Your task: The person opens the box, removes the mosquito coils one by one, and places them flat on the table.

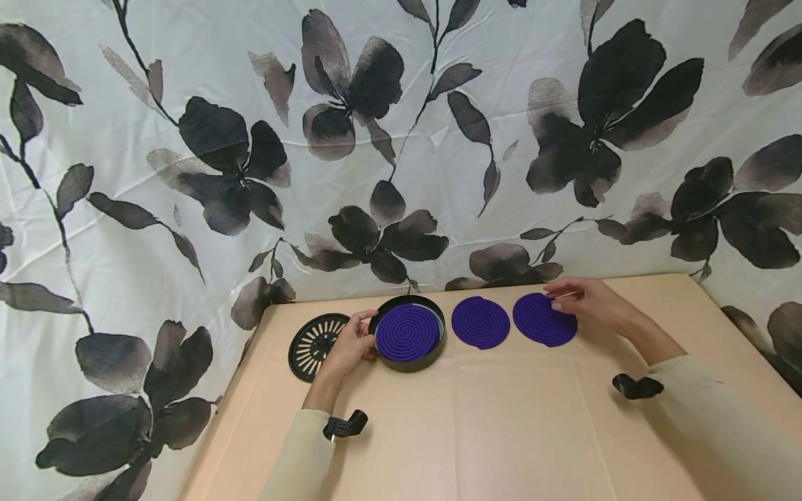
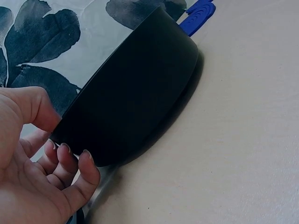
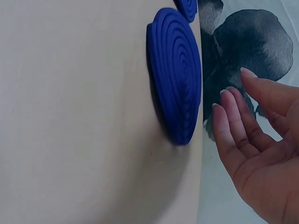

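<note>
My left hand [image 1: 351, 346] pinches the left rim of a round black mosquito coil holder [image 1: 416, 364], its thumb and fingers at the edge. In the left wrist view the holder's dark side wall [image 2: 131, 88] faces the camera. One blue-purple mosquito coil [image 1: 409, 332] lies inside the holder. To its right on the table is a middle coil [image 1: 480, 323], then a right coil [image 1: 544, 321]. My right hand [image 1: 592, 304] hovers at that right coil's upper edge. The right wrist view shows its fingers [image 3: 224, 126] relaxed and apart from the coil, with nothing between them.
A black slotted lid [image 1: 301, 351] lies left of the holder, partly behind my left hand. Everything rests on a light wooden table [image 1: 489, 431]. A white cloth with dark flowers [image 1: 464, 229] hangs along the table's back edge.
</note>
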A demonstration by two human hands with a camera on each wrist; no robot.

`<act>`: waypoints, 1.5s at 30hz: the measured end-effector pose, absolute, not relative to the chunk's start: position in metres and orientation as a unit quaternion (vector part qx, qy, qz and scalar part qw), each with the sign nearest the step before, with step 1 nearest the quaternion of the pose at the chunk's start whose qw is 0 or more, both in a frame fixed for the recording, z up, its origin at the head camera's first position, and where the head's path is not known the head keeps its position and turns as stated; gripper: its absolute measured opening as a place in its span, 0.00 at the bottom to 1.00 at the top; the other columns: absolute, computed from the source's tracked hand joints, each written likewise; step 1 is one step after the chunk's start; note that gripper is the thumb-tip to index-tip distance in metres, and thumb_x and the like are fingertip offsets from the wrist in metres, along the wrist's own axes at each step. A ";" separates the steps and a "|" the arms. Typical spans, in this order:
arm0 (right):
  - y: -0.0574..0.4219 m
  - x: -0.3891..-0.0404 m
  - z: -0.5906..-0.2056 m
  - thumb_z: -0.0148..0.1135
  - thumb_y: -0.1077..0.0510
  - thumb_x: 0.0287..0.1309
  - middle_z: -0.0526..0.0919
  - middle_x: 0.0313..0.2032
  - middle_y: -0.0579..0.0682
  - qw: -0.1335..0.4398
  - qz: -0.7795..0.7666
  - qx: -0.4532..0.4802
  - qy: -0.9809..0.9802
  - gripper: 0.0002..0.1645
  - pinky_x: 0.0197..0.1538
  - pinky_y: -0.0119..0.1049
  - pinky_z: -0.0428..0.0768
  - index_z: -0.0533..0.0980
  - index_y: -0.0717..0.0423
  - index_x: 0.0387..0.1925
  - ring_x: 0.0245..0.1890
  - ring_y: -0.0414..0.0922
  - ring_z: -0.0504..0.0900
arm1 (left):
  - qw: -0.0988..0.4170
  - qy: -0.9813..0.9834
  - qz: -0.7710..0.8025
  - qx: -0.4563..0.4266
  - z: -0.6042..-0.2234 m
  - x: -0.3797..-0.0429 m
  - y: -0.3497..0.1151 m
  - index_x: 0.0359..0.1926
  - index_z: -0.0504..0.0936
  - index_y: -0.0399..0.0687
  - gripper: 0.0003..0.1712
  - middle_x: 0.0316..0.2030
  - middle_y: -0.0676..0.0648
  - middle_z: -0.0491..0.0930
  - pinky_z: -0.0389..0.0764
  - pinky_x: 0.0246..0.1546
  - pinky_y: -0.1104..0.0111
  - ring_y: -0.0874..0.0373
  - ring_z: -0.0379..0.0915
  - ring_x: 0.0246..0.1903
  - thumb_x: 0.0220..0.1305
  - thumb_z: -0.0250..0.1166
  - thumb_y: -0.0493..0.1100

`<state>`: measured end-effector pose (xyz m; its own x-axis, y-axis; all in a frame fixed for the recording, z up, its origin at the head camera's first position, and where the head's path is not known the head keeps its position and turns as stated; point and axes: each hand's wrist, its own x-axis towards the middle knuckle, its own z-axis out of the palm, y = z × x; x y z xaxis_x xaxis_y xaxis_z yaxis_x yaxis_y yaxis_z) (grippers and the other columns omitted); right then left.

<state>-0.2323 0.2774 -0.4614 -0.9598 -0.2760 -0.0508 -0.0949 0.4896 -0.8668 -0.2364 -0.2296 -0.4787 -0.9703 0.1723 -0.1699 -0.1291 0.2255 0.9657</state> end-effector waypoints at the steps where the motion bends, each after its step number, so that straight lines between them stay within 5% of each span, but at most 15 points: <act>1: 0.275 -0.234 -0.461 0.65 0.62 0.66 0.78 0.58 0.69 0.092 -0.498 -0.111 0.855 0.28 0.48 0.26 0.82 0.72 0.69 0.64 0.48 0.42 0.83 | 0.121 0.774 0.622 0.013 -0.479 -0.237 -0.229 0.70 0.69 0.43 0.36 0.35 0.49 0.59 0.77 0.24 0.65 0.57 0.64 0.27 0.59 0.57 0.24; 13: 0.250 -0.244 -0.445 0.65 0.60 0.66 0.78 0.56 0.68 0.116 -0.514 -0.119 0.842 0.27 0.48 0.27 0.82 0.73 0.68 0.63 0.50 0.52 0.81 | 0.118 0.775 0.621 0.008 -0.481 -0.243 -0.227 0.69 0.68 0.40 0.35 0.35 0.48 0.59 0.76 0.23 0.67 0.58 0.63 0.26 0.58 0.57 0.24; 23: 0.228 -0.243 -0.437 0.65 0.62 0.65 0.80 0.55 0.70 0.117 -0.533 -0.140 0.826 0.25 0.48 0.30 0.84 0.75 0.67 0.61 0.48 0.49 0.84 | 0.126 0.772 0.623 0.009 -0.479 -0.241 -0.229 0.69 0.69 0.42 0.35 0.36 0.48 0.59 0.76 0.24 0.65 0.56 0.63 0.27 0.60 0.58 0.25; 34: 0.199 -0.236 -0.431 0.61 0.68 0.65 0.78 0.55 0.71 0.128 -0.546 -0.153 0.813 0.25 0.50 0.31 0.83 0.72 0.69 0.63 0.54 0.63 0.80 | 0.127 0.771 0.624 0.021 -0.478 -0.236 -0.233 0.69 0.68 0.41 0.35 0.35 0.48 0.59 0.76 0.23 0.66 0.57 0.63 0.26 0.59 0.56 0.24; 45: 0.169 -0.229 -0.432 0.65 0.64 0.63 0.80 0.54 0.69 0.132 -0.546 -0.171 0.810 0.27 0.50 0.30 0.83 0.73 0.69 0.62 0.51 0.53 0.83 | 0.150 0.771 0.618 0.025 -0.471 -0.231 -0.239 0.71 0.66 0.38 0.37 0.35 0.47 0.59 0.76 0.25 0.62 0.57 0.63 0.26 0.60 0.56 0.23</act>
